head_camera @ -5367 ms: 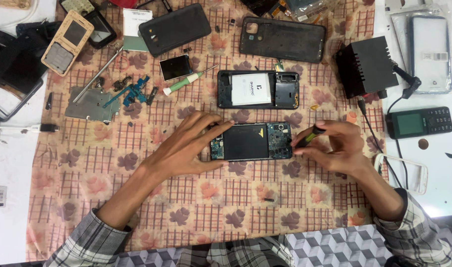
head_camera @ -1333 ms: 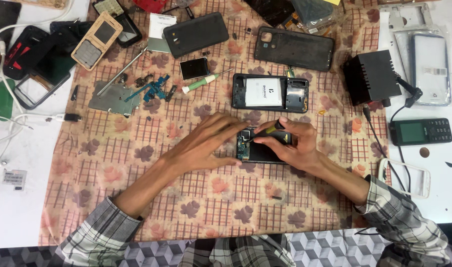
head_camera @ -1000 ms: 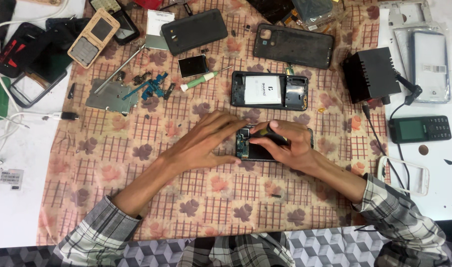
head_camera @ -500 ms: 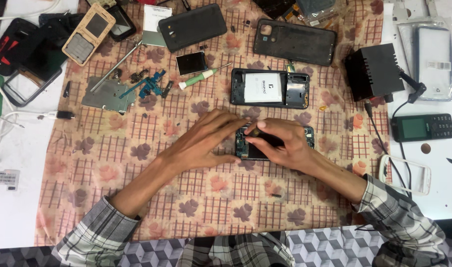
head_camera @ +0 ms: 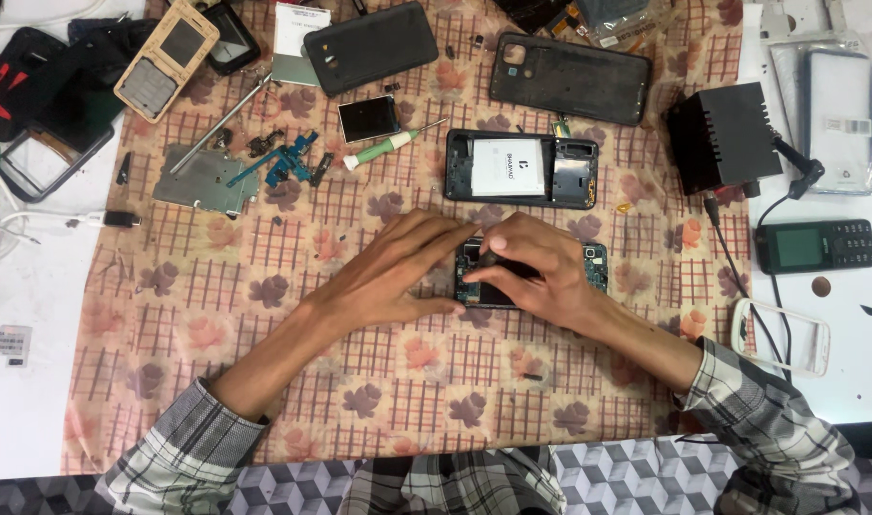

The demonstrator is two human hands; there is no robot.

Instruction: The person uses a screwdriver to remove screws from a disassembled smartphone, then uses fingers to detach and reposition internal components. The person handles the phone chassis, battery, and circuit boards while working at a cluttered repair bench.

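An opened black phone (head_camera: 596,266) with its circuit board showing lies on the patterned cloth (head_camera: 264,286), mostly covered by both hands. My left hand (head_camera: 398,272) lies across its left end, fingers spread and pressing it down. My right hand (head_camera: 536,267) arches over the middle, thumb and forefinger pinched on a small dark tool (head_camera: 489,257) at the phone's upper left corner. Both sleeves are checked.
Just behind lie a second opened phone with a white battery (head_camera: 522,170), a green-handled screwdriver (head_camera: 388,150), a small screen module (head_camera: 369,118), two black back covers (head_camera: 569,78), a metal plate (head_camera: 202,179) and blue flex parts. At right stand a black box (head_camera: 727,138) and a keypad phone (head_camera: 815,246).
My right hand has moved from the phone's right end over its middle to the upper left corner. The left hand has stayed on the phone's left end.
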